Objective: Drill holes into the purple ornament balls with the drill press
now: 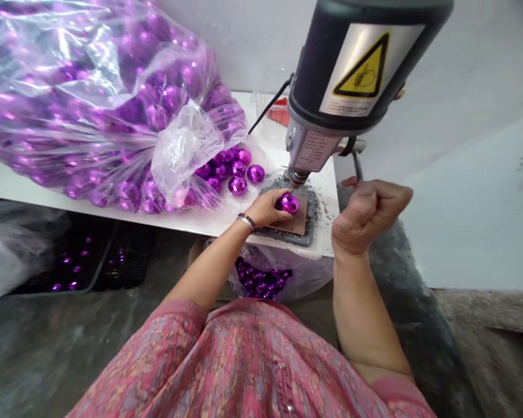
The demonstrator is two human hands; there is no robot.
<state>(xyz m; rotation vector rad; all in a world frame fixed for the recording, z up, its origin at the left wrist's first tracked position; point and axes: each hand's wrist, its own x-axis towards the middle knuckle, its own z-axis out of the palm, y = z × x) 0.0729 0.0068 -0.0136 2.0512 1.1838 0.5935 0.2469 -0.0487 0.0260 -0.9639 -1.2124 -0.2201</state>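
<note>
My left hand [267,208] grips a shiny purple faceted ball [289,203] between thumb and fingers. It holds the ball over a brown board [297,223] on the grey base [310,232] of a bench drill press [316,130]. Just above the ball is the drill chuck [298,177]; whether the bit touches the ball I cannot tell. To the right, my right hand [368,212] is closed around the lower end of the drill press's feed lever [358,167]. Loose purple balls [237,185] lie on the table left of the base.
A large clear bag [91,116] full of purple balls covers the table's left side. Dark shavings [325,206] surround the base. Below the white table's edge [326,247] hangs an open plastic bag [264,278] of purple balls. Dark crates [100,255] stand lower left.
</note>
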